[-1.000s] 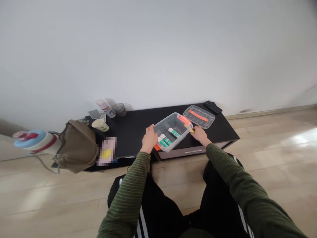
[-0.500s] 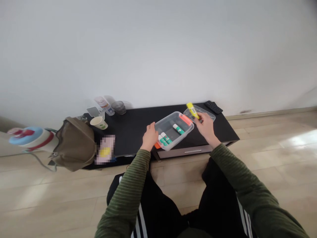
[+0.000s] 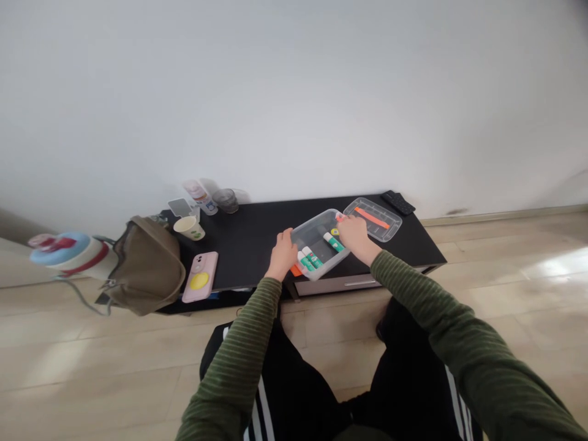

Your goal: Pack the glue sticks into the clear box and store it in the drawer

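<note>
The clear plastic box (image 3: 316,215) with orange clasps sits on the black low cabinet, its top uncovered. My left hand (image 3: 282,254) is closed on its left end. Inside lie green-and-white glue sticks (image 3: 310,258), two side by side at the left and another (image 3: 334,242) further right. My right hand (image 3: 356,236) reaches over the box's right end, fingers closed around a yellow glue stick (image 3: 335,233). Only the yellow stick's end shows, low inside the box; the hand hides the rest. Behind the right hand lies the clear lid (image 3: 389,228) with an orange strip.
A black remote (image 3: 398,202) lies at the cabinet's back right. Leftward on the black cabinet (image 3: 248,245) are a pink phone (image 3: 205,269), a paper cup (image 3: 189,228), a glass (image 3: 226,200), a spray bottle (image 3: 202,197), a brown bag (image 3: 149,263) and a large bottle (image 3: 78,252).
My right hand has moved left and down from above the lid into the box's right end, carrying the yellow glue stick. My left hand keeps its hold on the box.
</note>
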A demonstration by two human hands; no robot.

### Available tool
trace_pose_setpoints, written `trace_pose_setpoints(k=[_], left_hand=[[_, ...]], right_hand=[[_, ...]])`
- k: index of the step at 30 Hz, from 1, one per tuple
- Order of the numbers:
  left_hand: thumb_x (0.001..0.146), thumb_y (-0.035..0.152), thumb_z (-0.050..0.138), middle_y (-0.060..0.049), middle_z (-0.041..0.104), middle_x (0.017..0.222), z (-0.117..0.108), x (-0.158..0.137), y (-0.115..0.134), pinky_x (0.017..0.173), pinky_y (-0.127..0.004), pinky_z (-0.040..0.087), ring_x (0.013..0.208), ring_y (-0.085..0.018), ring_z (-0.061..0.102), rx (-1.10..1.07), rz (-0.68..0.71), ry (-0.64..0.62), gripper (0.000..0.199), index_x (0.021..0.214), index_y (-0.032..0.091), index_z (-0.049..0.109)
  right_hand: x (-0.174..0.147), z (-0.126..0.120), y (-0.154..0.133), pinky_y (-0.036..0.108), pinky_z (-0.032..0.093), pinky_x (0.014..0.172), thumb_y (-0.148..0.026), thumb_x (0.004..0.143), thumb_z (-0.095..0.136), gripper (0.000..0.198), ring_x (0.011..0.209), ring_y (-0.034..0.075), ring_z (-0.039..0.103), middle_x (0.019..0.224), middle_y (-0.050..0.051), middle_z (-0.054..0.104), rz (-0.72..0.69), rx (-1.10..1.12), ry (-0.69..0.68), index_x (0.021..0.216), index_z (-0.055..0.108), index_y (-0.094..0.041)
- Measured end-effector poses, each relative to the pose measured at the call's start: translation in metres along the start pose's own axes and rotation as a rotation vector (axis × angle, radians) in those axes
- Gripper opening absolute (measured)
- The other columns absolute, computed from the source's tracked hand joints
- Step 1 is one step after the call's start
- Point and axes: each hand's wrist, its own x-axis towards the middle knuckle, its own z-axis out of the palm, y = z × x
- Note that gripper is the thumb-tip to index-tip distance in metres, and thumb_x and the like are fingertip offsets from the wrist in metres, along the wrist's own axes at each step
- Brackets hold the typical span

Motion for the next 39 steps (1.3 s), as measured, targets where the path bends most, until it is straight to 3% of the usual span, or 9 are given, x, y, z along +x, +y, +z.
trace_pose_setpoints(k=[5,12,18,20,23,26,28,32,39], left_hand=[[0.091,0.015,0.040,-0.016,0.050,0.145,0.001,0.000,-0.001,0.108,-0.043,0.046,0.130,-0.029,0.058,-0.021,0.013,0.012,0.057,0.147,0.020,0.042],[0.091,0.014,0.041,-0.017,0.048,0.147,-0.001,0.001,0.001,0.108,-0.042,0.047,0.130,-0.030,0.058,-0.011,0.015,-0.003,0.058,0.149,0.018,0.041],[0.091,0.015,0.041,-0.017,0.048,0.148,-0.001,0.002,0.000,0.108,-0.042,0.047,0.131,-0.031,0.057,-0.004,0.013,-0.014,0.060,0.150,0.018,0.039],[0.090,0.015,0.041,-0.017,0.047,0.148,-0.001,0.003,0.000,0.109,-0.042,0.046,0.132,-0.030,0.056,-0.008,0.014,-0.016,0.060,0.150,0.018,0.039],[0.090,0.014,0.041,-0.016,0.047,0.149,0.000,0.005,-0.001,0.109,-0.041,0.045,0.133,-0.029,0.056,-0.013,0.013,-0.016,0.060,0.150,0.020,0.040],[0.090,0.015,0.042,-0.015,0.048,0.148,0.002,0.009,-0.002,0.110,-0.041,0.045,0.132,-0.029,0.056,-0.019,0.015,-0.007,0.060,0.150,0.021,0.041],[0.090,0.016,0.043,-0.014,0.049,0.147,0.003,0.012,-0.002,0.109,-0.041,0.046,0.130,-0.028,0.058,-0.027,0.017,0.008,0.061,0.150,0.022,0.042],[0.089,0.017,0.045,-0.012,0.049,0.149,0.006,0.018,-0.001,0.108,-0.040,0.047,0.129,-0.027,0.058,-0.054,0.009,0.049,0.062,0.150,0.024,0.044],[0.092,0.030,0.049,-0.016,0.051,0.148,0.011,0.029,0.005,0.107,-0.040,0.046,0.132,-0.029,0.056,-0.095,-0.133,0.181,0.054,0.145,0.018,0.045]], right_hand=[[0.011,0.007,-0.014,0.043,0.052,0.083,-0.001,0.086,0.053,0.029,0.096,0.031,0.072,0.100,0.021,0.076,0.062,-0.011,-0.148,0.097,0.078,-0.011],[0.022,0.017,-0.025,0.048,0.056,0.078,-0.005,0.079,0.063,0.022,0.095,0.037,0.073,0.102,0.022,0.076,0.077,-0.033,-0.224,0.093,0.079,-0.011],[0.021,0.013,-0.019,0.045,0.055,0.080,-0.018,0.084,0.067,0.022,0.099,0.036,0.072,0.099,0.022,0.076,0.105,0.027,-0.229,0.102,0.077,-0.012],[0.013,0.013,-0.008,0.041,0.053,0.082,-0.021,0.092,0.059,0.023,0.102,0.033,0.071,0.101,0.020,0.075,0.096,0.071,-0.115,0.105,0.076,-0.014],[-0.006,0.021,0.021,0.034,0.049,0.084,-0.028,0.103,0.040,0.035,0.107,0.027,0.067,0.110,0.016,0.073,0.075,0.212,0.224,0.110,0.072,-0.018],[-0.023,0.041,0.061,0.030,0.046,0.086,-0.030,0.104,0.036,0.036,0.107,0.023,0.064,0.116,0.012,0.070,0.168,0.347,0.432,0.112,0.070,-0.019],[-0.028,0.060,0.089,0.031,0.046,0.087,-0.027,0.101,0.041,0.031,0.107,0.023,0.062,0.116,0.012,0.069,0.265,0.401,0.418,0.113,0.069,-0.020],[-0.027,0.097,0.128,0.033,0.046,0.092,-0.021,0.092,0.054,0.029,0.116,0.025,0.057,0.121,0.014,0.067,0.377,0.437,0.212,0.116,0.069,-0.017],[-0.024,0.125,0.150,0.036,0.048,0.091,-0.014,0.085,0.059,0.027,0.121,0.030,0.051,0.124,0.015,0.063,0.386,0.316,0.038,0.108,0.074,-0.018]])
